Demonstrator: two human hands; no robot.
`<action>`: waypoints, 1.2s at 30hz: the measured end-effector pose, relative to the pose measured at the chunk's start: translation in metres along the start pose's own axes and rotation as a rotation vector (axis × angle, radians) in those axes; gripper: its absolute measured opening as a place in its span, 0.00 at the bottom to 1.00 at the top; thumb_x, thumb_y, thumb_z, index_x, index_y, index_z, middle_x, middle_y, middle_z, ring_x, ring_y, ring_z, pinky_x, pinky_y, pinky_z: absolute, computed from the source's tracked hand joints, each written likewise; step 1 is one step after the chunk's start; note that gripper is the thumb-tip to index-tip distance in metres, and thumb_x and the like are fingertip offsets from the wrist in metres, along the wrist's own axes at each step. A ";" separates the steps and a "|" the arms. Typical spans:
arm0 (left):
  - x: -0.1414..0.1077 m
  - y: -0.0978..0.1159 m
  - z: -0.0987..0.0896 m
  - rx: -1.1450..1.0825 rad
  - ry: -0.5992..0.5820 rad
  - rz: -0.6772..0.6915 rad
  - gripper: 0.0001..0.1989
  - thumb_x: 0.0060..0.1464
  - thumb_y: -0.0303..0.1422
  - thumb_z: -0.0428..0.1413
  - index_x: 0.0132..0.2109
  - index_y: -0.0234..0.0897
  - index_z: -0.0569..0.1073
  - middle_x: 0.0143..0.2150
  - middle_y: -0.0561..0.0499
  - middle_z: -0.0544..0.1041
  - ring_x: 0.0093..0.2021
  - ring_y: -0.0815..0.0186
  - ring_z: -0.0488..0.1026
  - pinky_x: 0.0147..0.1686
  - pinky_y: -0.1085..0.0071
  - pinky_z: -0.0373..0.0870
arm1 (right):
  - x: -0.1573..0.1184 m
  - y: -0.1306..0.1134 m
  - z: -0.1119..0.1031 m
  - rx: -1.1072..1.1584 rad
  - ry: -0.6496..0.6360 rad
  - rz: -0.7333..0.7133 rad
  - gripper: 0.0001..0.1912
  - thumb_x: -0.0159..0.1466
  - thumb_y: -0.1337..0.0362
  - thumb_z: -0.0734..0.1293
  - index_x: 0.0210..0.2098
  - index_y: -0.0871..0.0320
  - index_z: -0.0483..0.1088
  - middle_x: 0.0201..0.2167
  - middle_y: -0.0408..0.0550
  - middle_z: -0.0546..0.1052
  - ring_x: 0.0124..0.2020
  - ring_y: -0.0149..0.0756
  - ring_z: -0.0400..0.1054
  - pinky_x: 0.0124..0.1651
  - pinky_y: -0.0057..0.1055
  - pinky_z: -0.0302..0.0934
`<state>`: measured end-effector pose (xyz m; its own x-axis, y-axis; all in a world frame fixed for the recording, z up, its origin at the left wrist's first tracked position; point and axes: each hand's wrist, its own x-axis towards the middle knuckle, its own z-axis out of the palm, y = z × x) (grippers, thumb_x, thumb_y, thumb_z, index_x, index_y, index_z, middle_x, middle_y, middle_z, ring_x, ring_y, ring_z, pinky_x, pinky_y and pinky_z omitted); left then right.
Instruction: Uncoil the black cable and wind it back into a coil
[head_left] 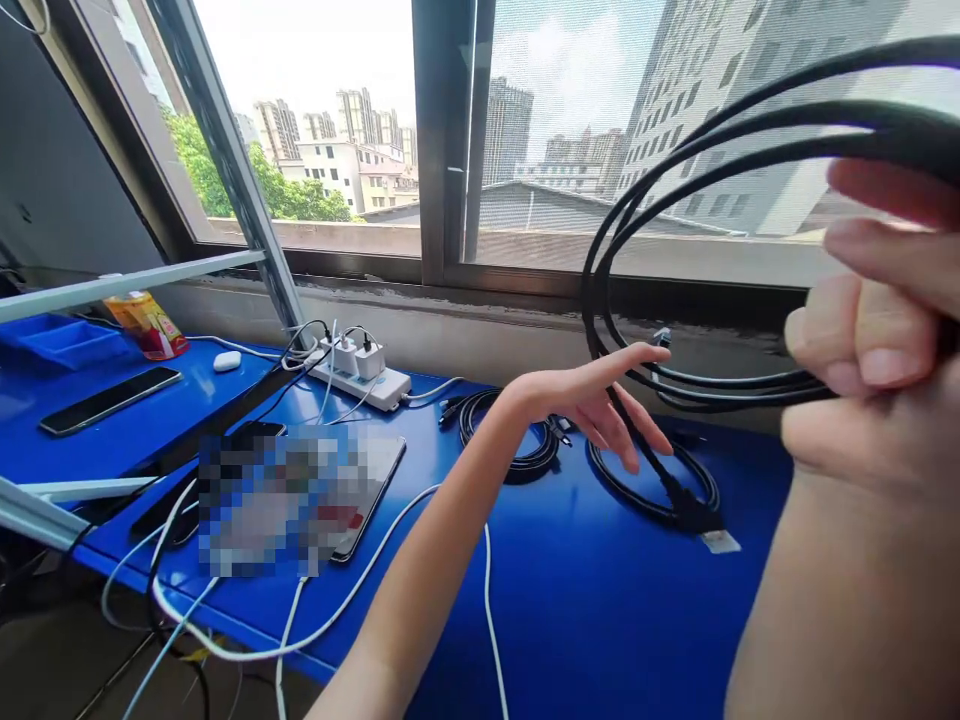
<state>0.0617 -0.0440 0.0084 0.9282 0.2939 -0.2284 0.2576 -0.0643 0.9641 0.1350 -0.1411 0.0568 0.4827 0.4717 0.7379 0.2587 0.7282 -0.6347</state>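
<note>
High on the right, my right hand (877, 330) is closed around a coiled black cable (595, 270), whose loops arch out to the left. My left hand (577, 395) reaches over the blue table (592, 600) with its fingers stretched and apart. A strand of the cable runs past its fingers; whether they touch it I cannot tell. Under that hand lies another black cable coil (626, 500), with a white tag (721, 541) near its right end. A further coiled black cable (536, 465) sits partly hidden behind my left forearm.
A white power strip (375, 385) with plugged-in chargers stands by the wall. A tablet (386, 475), a phone (112, 398), an earbud case (227, 361) and a snack pouch (150, 325) lie leftward. White cords (491, 600) cross the table. A metal frame (232, 170) rises at left.
</note>
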 end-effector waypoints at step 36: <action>-0.029 0.005 -0.016 -0.355 0.768 0.555 0.27 0.56 0.54 0.40 0.23 0.36 0.59 0.11 0.60 0.53 0.10 0.79 0.48 0.11 0.80 0.40 | 0.017 0.075 -0.016 -0.413 -0.021 -0.170 0.20 0.51 0.49 0.69 0.35 0.58 0.76 0.30 0.48 0.76 0.23 0.32 0.67 0.24 0.28 0.61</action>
<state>0.0316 -0.0379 0.0216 0.4360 0.8509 0.2929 -0.3690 -0.1278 0.9206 0.1757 -0.0865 0.0181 0.3886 0.3755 0.8414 0.6475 0.5384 -0.5393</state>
